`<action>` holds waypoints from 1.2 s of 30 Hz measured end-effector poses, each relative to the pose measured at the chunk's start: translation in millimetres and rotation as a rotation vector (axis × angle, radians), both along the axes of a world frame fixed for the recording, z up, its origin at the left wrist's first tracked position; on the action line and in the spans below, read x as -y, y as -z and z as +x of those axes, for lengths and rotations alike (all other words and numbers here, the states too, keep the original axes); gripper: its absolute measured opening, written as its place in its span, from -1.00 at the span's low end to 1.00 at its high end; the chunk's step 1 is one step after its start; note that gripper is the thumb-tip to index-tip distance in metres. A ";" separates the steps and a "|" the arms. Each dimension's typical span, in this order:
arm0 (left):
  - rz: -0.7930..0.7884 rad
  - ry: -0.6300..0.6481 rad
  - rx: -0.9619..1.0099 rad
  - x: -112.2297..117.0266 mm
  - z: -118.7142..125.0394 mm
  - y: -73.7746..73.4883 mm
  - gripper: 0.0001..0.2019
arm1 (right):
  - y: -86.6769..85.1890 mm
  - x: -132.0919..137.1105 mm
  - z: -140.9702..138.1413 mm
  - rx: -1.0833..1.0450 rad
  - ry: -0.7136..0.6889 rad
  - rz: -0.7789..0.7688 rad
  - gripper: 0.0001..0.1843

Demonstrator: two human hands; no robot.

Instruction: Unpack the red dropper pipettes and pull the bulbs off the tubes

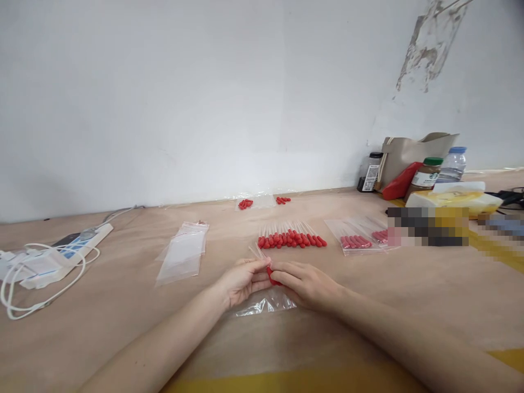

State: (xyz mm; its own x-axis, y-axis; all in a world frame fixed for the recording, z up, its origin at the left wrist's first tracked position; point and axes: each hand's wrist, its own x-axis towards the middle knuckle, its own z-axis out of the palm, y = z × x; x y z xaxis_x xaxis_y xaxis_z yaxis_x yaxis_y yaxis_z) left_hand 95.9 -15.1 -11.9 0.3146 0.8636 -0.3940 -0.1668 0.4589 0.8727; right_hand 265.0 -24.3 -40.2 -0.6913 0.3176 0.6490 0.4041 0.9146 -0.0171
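My left hand (pixel 242 281) and my right hand (pixel 305 284) meet at the middle of the table, fingers pinched together around a small bunch of red-bulbed clear droppers (pixel 270 274). A clear plastic bag (pixel 264 303) lies flat under both hands. Just beyond the hands, a row of several red-bulbed droppers (pixel 291 238) lies loose on the table. To its right are filled bags of droppers (pixel 360 236). A stack of empty clear bags (pixel 184 252) lies to the left.
A white power strip with coiled cables (pixel 45 262) sits at far left. More red droppers (pixel 264 202) lie by the wall. At the right stand a beige bag (pixel 413 155), a jar (pixel 426 176), a water bottle (pixel 453 164) and a tissue pack (pixel 454 197).
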 end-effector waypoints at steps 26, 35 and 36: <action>0.172 0.052 -0.947 -132.3 -22.3 -2.4 -0.73 | 9.7 -15.3 21.0 -0.272 0.241 -0.668 -0.95; 0.332 -0.037 -1.054 -119.8 -32.2 -0.7 -0.79 | 8.9 -13.0 18.0 -0.265 0.216 -0.743 -0.85; 0.343 -0.032 -1.062 -118.6 -33.0 -0.5 -0.80 | 8.6 -12.8 17.6 -0.265 0.214 -0.742 -0.85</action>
